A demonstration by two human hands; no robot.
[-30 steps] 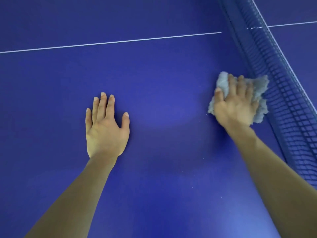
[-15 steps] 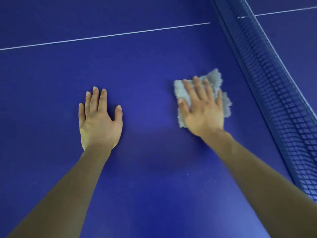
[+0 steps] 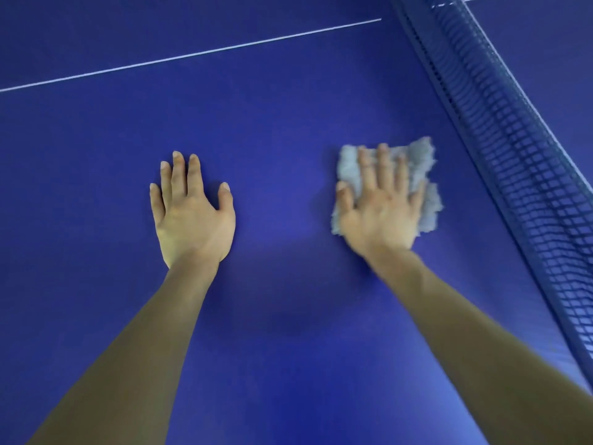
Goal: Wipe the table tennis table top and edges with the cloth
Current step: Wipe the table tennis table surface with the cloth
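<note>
The blue table tennis table top [image 3: 272, 123] fills the view. A fluffy light grey cloth [image 3: 420, 165] lies flat on it, a short way left of the net. My right hand [image 3: 382, 213] presses down on the cloth with fingers spread, covering its middle; the cloth's edges show around the fingers. My left hand [image 3: 192, 216] rests flat on the bare table with palm down and fingers slightly apart, holding nothing, about a hand's width left of the cloth.
The dark blue net [image 3: 513, 162] runs diagonally down the right side, close to the cloth. A thin white line [image 3: 192, 54] crosses the table beyond both hands. More blue table lies beyond the net at the top right.
My right hand slid the cloth left, away from the net, then a little back towards it. My left hand stayed flat on the table.
</note>
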